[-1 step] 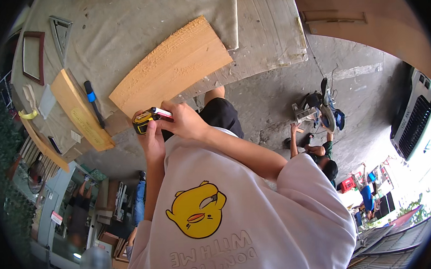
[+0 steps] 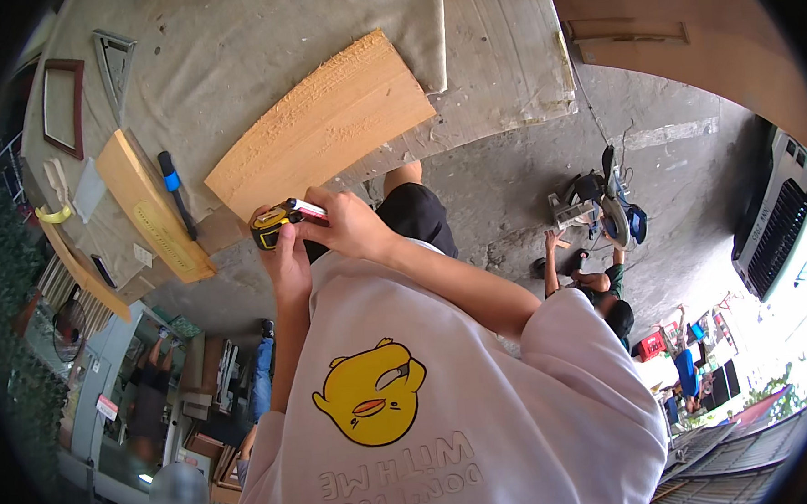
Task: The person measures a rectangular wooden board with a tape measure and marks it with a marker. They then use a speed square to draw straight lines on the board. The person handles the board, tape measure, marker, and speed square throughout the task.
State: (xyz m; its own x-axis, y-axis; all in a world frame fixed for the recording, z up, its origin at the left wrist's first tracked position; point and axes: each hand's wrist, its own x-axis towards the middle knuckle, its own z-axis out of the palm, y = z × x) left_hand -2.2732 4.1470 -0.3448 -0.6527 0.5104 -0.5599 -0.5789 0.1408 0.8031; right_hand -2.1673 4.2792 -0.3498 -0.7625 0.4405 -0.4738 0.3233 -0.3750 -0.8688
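Note:
My left hand [image 2: 287, 265] is closed around a yellow-and-black tape measure [image 2: 271, 228], at the near edge of a wooden board. A white marker [image 2: 310, 209] with a dark tip and red marking is gripped in my right hand [image 2: 355, 227], its tip end beside the tape measure. The two hands are close together. The light-brown board [image 2: 324, 119] lies at a slant on the cloth-covered workbench [image 2: 256, 41], its upper face rough along the far side. Whether any tape is drawn out is hidden by my fingers.
Left on the bench lie a second wooden piece [image 2: 150, 210], a blue-and-black tool [image 2: 175, 186], a dark red frame [image 2: 63, 110] and a metal triangular piece [image 2: 114, 71]. On the floor at right, a person [image 2: 606, 291] crouches by a power saw [image 2: 613, 218]. A vehicle [image 2: 771, 214] stands beyond.

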